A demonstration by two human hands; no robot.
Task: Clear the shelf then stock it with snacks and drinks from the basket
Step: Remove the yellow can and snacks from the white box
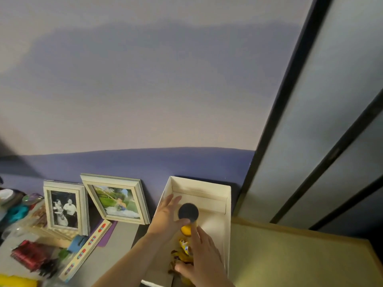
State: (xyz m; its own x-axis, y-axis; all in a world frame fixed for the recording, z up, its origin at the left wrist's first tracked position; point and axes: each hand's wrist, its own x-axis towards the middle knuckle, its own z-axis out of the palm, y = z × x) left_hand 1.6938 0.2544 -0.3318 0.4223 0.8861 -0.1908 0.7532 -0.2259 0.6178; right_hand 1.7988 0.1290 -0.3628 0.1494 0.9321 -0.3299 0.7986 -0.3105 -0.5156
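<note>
A white open box (227,206) stands against the blue wall. Inside it my left hand (165,216) wraps around a bottle with a dark round cap (188,211) and yellow contents (186,230) showing below the cap. My right hand (204,253) touches the same bottle from the right, index finger up along its side. Below the bottle, yellow and brown snack wrappers (183,252) lie in the box, partly hidden by my right hand.
Two framed photos (63,208) (117,200) lean on the wall left of the box. Further left lie a striped ruler-like board (87,248), a red spiral notebook (29,255) and small clutter. A tan surface (290,259) lies right of the box, beside dark-framed panels (310,141).
</note>
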